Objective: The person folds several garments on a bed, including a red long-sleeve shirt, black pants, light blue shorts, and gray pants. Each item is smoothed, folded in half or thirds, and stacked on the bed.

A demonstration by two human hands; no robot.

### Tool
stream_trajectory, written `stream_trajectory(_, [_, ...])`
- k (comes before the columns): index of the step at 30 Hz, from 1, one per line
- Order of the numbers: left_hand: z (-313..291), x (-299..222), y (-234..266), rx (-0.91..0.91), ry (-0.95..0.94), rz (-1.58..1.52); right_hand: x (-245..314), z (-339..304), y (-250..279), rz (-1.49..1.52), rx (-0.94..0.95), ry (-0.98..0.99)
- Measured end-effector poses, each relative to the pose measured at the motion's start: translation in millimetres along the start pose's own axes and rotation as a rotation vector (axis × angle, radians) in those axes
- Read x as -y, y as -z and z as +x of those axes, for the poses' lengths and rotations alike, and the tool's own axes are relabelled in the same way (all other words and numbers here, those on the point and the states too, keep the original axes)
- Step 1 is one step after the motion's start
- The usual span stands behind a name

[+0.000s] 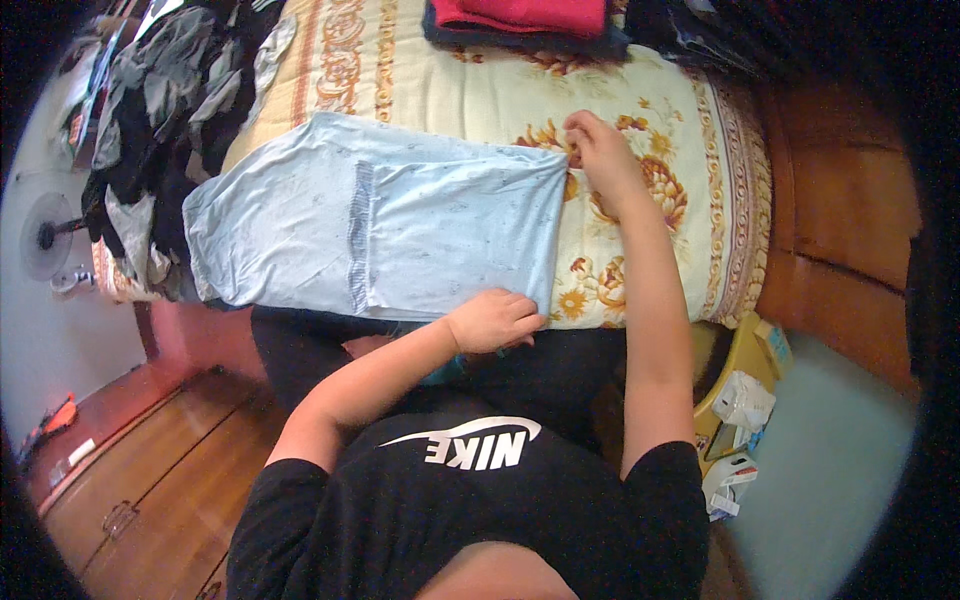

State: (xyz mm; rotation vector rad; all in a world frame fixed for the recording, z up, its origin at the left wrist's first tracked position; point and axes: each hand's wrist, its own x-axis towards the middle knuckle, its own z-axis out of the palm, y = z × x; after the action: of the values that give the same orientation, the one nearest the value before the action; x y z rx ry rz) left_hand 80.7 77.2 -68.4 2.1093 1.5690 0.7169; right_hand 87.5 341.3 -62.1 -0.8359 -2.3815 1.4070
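A light blue garment (280,220) with small dark prints lies on the bed, its right part folded over into a flat rectangle. A darker blue gathered edge runs across its middle. At the far right corner of the fold, my right hand (600,160) pinches the cloth between thumb and fingers. My left hand (495,320) is closed at the near right corner, fingers curled over the edge of the cloth. Its thumb and what lies under the fingers are partly hidden.
A floral cream bedspread (680,120) covers the bed. Dark and grey clothes (180,90) are heaped at the left, and a folded red cloth (520,15) tops a dark stack at the back. A yellow holder (750,350) with small packages stands at the right. A fan (50,235) is at far left.
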Motion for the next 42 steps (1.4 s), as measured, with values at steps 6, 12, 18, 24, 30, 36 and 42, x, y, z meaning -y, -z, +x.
stream_trajectory(6, [-45.8,66.7,79.9,-0.832,0.946,0.72,40.6,-32.3,-31.0,-0.573,-0.137,0.343])
stream_trajectory(12, [-77.9,96.2,124.9,-0.52,1.384,0.003,69.0,-28.7,-49.8,-0.811,-0.101,0.421])
stream_trajectory(18, [-92.9,111.2,115.9,-0.735,1.178,-0.081,71.5,-19.7,-78.5,-0.984,0.078,0.328])
stream_trajectory(24, [-100.2,81.7,107.8,-0.734,1.108,-0.034,82.6,-41.5,-110.2,-1.049,-0.24,0.301])
stream_trajectory(30, [-144.3,16.6,72.2,-0.771,1.083,-0.218,99.8,-80.8,-200.5,-0.853,-0.055,0.145])
stream_trajectory(36, [-187.6,5.0,49.2,-0.935,0.988,-0.241,120.3,-83.8,-215.4,-0.853,0.002,0.151])
stream_trajectory(42, [-308.3,78.6,115.9,-1.663,1.421,0.244,125.4,-103.4,-260.5,-0.959,0.064,0.2])
